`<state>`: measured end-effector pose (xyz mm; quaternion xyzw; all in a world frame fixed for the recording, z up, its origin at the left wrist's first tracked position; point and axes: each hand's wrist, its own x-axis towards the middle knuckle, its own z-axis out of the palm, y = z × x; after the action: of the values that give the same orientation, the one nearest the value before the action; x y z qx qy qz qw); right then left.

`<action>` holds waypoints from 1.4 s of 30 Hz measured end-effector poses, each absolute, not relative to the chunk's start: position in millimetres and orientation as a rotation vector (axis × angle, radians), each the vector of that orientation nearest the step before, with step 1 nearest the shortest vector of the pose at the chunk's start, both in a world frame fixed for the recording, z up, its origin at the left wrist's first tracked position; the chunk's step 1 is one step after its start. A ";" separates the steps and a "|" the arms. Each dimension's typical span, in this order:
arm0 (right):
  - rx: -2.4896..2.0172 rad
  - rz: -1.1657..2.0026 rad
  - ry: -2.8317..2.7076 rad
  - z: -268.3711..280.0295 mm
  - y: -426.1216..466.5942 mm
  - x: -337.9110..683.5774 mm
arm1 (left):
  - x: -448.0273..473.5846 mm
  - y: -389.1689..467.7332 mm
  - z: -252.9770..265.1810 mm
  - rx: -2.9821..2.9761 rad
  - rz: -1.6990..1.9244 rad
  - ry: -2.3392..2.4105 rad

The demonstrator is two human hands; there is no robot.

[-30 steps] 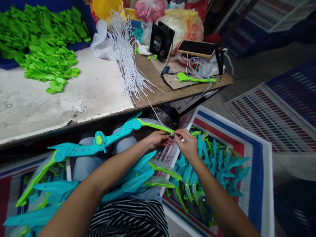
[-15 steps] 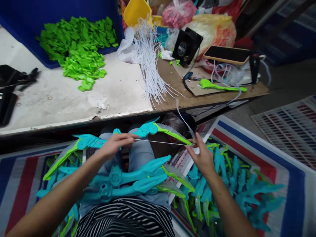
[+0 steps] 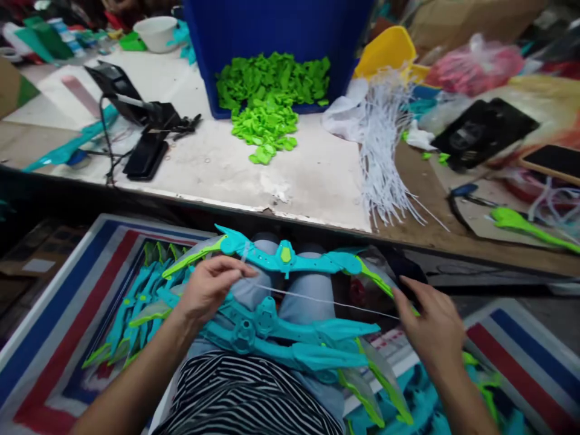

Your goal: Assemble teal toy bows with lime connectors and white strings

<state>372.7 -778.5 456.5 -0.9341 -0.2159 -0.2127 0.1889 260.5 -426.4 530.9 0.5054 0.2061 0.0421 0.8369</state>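
Note:
A toy bow [image 3: 312, 262], teal with lime-green tips and a lime centre piece, lies across my knees. A white string [image 3: 312, 298] runs slack below it between my hands. My left hand [image 3: 211, 287] is closed, pinching the string's left part with thumb and fingertips beside the bow's left arm. At the bow's right tip, my right hand [image 3: 430, 317] has thumb and index finger around the green end, where the string arrives; whether a knot is there I cannot tell. Two more teal bows [image 3: 272, 341] lie on my lap, nearer my body.
A worktable [image 3: 203, 175] stands ahead, holding a blue bin [image 3: 281, 36] of green pieces [image 3: 267, 121], a bundle of white strings [image 3: 385, 163], a phone [image 3: 145, 156] and a black fan [image 3: 484, 133]. Striped bags [image 3: 58, 338] with several bows flank my legs.
The view has turned left. My left hand has moved along the string from near the bow's middle to its left arm. The string, taut before, now sags; my right hand stays at the right tip.

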 end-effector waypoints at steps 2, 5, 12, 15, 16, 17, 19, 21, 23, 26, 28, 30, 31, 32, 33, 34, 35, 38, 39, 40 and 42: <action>-2.462 -0.529 -0.958 463.3 -713.1 380.3 | 257.7 -442.4 526.5 1.040 -0.027 0.429; -2.331 -0.296 -1.437 459.5 -611.0 379.6 | 255.4 -462.9 521.3 0.917 -0.162 0.404; -2.639 -0.002 -1.559 434.8 -527.2 381.8 | 255.3 -469.3 526.3 0.773 -0.110 0.436; -2.463 0.010 -1.582 432.4 -549.3 400.4 | 255.2 -454.0 522.4 0.891 0.077 0.502; -2.405 0.037 -1.578 432.1 -557.1 406.7 | 255.8 -446.5 519.5 0.935 0.161 0.539; -2.362 0.071 -1.565 431.8 -564.0 412.3 | 257.0 -437.8 516.1 0.973 0.254 0.584; -2.318 0.139 -1.511 431.0 -573.3 420.2 | 261.2 -417.3 509.8 1.034 0.455 0.689; -2.295 0.179 -1.458 430.3 -577.4 423.6 | 267.7 -395.4 505.6 1.100 0.619 0.779; -2.274 0.192 -1.425 430.3 -578.1 424.1 | 275.9 -376.0 503.9 1.193 0.699 0.820; -2.255 0.190 -1.396 431.9 -577.0 422.9 | 290.2 -357.7 504.1 1.321 0.725 0.823; -2.247 0.185 -1.387 433.3 -576.2 422.4 | 299.1 -352.3 505.2 1.363 0.749 0.813; -2.244 0.176 -1.382 434.0 -575.6 422.4 | 306.1 -349.8 506.5 1.386 0.774 0.797; -2.244 0.170 -1.380 434.0 -575.4 422.5 | 308.7 -349.0 507.3 1.397 0.784 0.788; -2.242 0.162 -1.379 433.8 -575.2 422.6 | 310.6 -348.3 508.0 1.408 0.794 0.780; -2.239 0.155 -1.380 433.5 -575.1 422.6 | 312.0 -347.6 508.8 1.419 0.804 0.776; -2.234 0.148 -1.382 433.1 -575.1 422.7 | 313.0 -347.0 509.5 1.428 0.814 0.774; -2.229 0.144 -1.385 432.8 -575.1 422.7 | 313.8 -346.4 510.2 1.435 0.825 0.773; -2.225 0.141 -1.396 432.4 -575.5 422.5 | 315.0 -345.5 512.3 1.450 0.836 0.776; -2.228 0.144 -1.400 432.5 -575.6 422.3 | 315.2 -345.6 513.1 1.457 0.832 0.777; -2.231 0.148 -1.404 432.5 -575.8 422.3 | 315.4 -345.8 514.1 1.465 0.828 0.777; -2.238 0.154 -1.409 432.6 -576.1 422.2 | 315.4 -346.5 516.4 1.481 0.821 0.773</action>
<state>422.2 -576.1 432.6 -0.8193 -0.5158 0.0565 0.2439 315.4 -346.5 516.4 0.6382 0.3329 0.3537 0.5973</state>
